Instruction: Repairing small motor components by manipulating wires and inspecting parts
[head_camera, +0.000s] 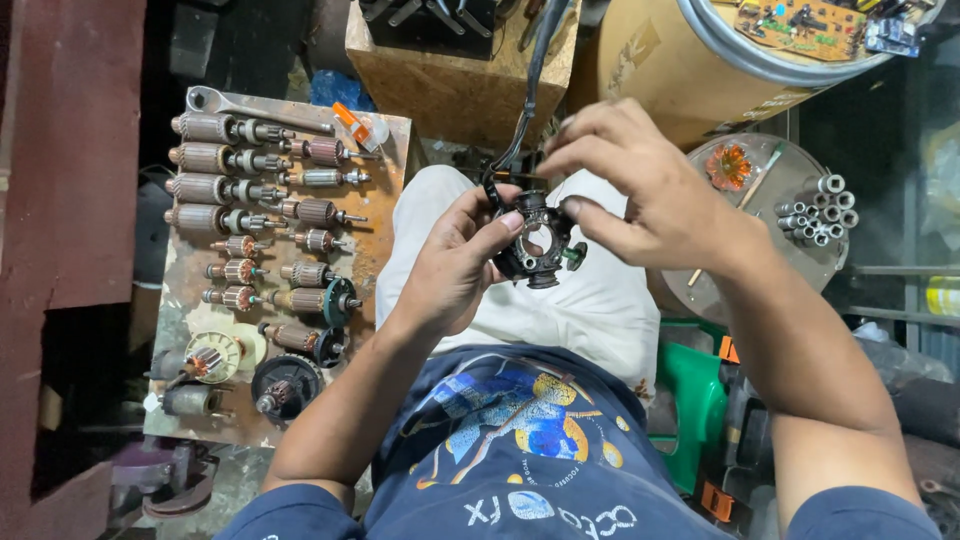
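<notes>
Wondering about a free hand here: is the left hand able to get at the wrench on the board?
Probably not yet: the left hand grips the black motor part, though the wrench lies uncovered on that side.

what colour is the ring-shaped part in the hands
Black, with a small green bit on its right edge; ring-shaped part, head view.

A large round cardboard drum (670, 70) stands at the top right, tan-brown with a grey metal band around its rim. A pale label (775, 103) curves along its side just under that band, too skewed to make out. Left of the drum sits a brown chipboard box (450, 85), square-cornered, with dark parts resting in its open top. At the far right edge a small yellow and white label (942, 296) wraps a rounded container, only partly in view. No screens or signs show anywhere.
</notes>
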